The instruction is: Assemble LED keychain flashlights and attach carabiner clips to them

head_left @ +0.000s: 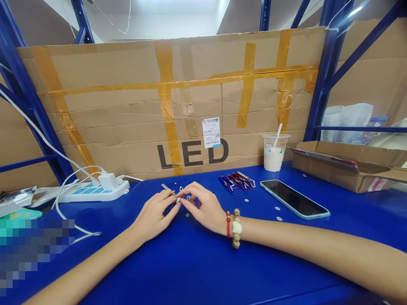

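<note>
My left hand (pixel 155 214) and my right hand (pixel 205 207) meet over the middle of the blue table (pixel 178 271). Their fingertips pinch around a small silver metal piece (pixel 178 200), too small to name and partly hidden by the fingers. A silver loop-like clip (pixel 188 198) shows just under my right hand's fingers. Beyond the left fingertips lies a grey stick-like part (pixel 165 187), with a tiny metal part (pixel 181 189) beside it. Right of the hands, several slim pen-like pieces (pixel 235 182) in blue, red and silver with hook-shaped clips lie in a row.
A phone (pixel 294 199) lies face up at the right. Behind it stand a plastic cup (pixel 274 153) with a straw and an open cardboard box (pixel 337 169). At the left is a white power strip (pixel 92 192) with cables. A cardboard wall (pixel 127 127) closes off the back.
</note>
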`<state>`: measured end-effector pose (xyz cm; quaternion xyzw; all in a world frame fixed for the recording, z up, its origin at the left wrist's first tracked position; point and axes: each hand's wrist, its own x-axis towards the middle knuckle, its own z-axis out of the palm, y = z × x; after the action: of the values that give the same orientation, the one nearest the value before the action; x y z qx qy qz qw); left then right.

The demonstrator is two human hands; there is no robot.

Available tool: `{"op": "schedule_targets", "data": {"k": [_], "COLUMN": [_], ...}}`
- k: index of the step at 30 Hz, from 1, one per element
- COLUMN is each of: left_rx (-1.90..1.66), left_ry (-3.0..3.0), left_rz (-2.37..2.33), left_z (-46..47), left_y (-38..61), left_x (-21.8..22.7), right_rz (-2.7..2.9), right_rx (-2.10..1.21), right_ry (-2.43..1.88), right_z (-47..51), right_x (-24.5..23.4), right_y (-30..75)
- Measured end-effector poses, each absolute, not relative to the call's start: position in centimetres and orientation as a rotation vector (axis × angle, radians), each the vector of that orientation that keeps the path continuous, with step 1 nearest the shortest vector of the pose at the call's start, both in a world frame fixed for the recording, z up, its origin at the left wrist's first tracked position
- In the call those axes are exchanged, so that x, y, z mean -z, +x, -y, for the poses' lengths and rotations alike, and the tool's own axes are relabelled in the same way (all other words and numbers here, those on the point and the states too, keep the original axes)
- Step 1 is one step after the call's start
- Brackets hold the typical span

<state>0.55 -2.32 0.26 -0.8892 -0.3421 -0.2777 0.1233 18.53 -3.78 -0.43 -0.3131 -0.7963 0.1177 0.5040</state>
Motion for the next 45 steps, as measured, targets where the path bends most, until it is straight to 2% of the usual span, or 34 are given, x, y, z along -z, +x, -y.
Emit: {"op": "schedule_targets", "data": {"k": [45], "left_rx": [0.771], "left_ry": [-2.578], "left_rz": [0.909], "left_z": [1.8], "left_y": [0.3], "left_x": [0.0], "right_rz": [1.904], "right_rx": [-0.330], "right_ry": [-0.785], "right_z": [2.7], "right_x": [0.9], "right_y": [18.7]}}
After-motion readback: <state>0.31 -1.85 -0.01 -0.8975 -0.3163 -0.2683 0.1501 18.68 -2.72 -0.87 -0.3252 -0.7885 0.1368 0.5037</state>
